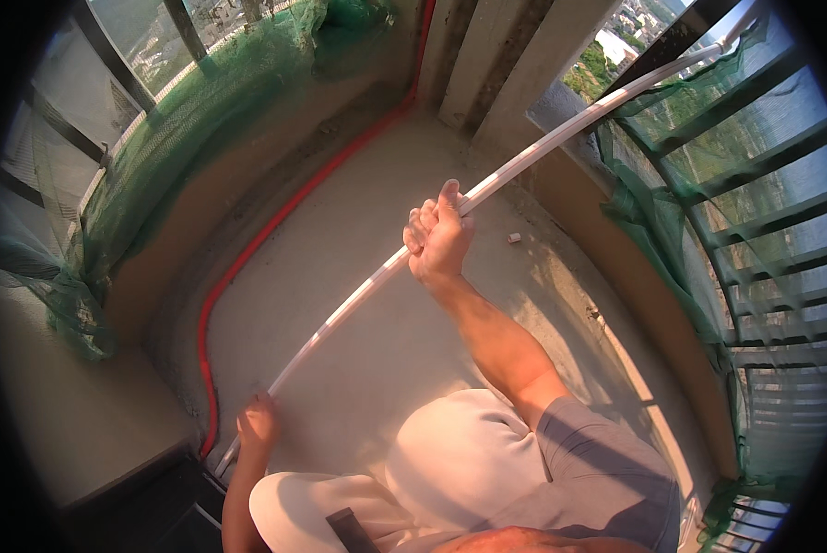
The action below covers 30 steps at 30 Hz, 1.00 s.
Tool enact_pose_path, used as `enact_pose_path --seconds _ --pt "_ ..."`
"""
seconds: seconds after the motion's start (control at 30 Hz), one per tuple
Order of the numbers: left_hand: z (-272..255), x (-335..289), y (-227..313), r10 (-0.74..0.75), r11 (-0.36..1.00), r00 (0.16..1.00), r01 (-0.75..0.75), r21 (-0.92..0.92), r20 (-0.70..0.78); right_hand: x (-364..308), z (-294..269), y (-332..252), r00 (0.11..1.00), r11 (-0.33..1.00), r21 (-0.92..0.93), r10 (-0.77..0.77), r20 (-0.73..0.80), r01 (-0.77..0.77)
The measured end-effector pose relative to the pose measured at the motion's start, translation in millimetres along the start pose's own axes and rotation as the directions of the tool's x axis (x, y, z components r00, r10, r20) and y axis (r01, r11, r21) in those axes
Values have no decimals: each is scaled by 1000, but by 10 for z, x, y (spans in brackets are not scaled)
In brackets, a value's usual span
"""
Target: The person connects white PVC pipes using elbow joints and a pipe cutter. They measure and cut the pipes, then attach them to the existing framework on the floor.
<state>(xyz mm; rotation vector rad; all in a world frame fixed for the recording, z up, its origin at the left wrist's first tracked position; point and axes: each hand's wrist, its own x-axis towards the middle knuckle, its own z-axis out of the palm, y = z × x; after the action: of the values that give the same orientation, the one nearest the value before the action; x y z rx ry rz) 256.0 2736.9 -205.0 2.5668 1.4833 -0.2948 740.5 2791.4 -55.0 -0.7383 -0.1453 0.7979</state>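
A long white pipe (pixel 363 297) slants across the view, from the lower left up to the railing at the upper right. My right hand (pixel 439 235) is wrapped around its middle, thumb pointing up along it. Near the pipe's lower end my left hand (pixel 258 419) is closed around it; its fingers are partly hidden and a little blurred. Past my left hand, the pipe's end lies close to the red pipe (pixel 264 232) that runs along the foot of the wall.
Black railings (pixel 755 198) hung with green netting (pixel 658 240) stand on the right, with more netting (pixel 188 147) on the left. A small pale block (pixel 514 238) lies on the concrete floor (pixel 367 198). A dark frame (pixel 146 502) sits at the lower left.
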Motion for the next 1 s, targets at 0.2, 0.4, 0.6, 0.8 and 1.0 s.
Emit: enact_pose_path --seconds 0.2,0.4,0.6,0.8,1.0 --pt "-42 317 293 82 992 992 -90 -88 -93 -23 -139 204 996 996 46 77 44 -79" --pt "177 -230 -279 -98 995 992 96 27 78 -563 -225 743 983 983 22 185 7 -185" --pt "206 -261 -287 52 999 998 -53 -9 -28 -37 -196 -15 995 997 59 -35 -89 40" --pt "299 -262 -424 -30 999 1000 30 17 1 112 -183 -324 972 997 40 66 -226 -58" --pt "371 -438 -656 -60 998 997 58 38 54 -120 -170 21 988 996 73 -41 -146 52"
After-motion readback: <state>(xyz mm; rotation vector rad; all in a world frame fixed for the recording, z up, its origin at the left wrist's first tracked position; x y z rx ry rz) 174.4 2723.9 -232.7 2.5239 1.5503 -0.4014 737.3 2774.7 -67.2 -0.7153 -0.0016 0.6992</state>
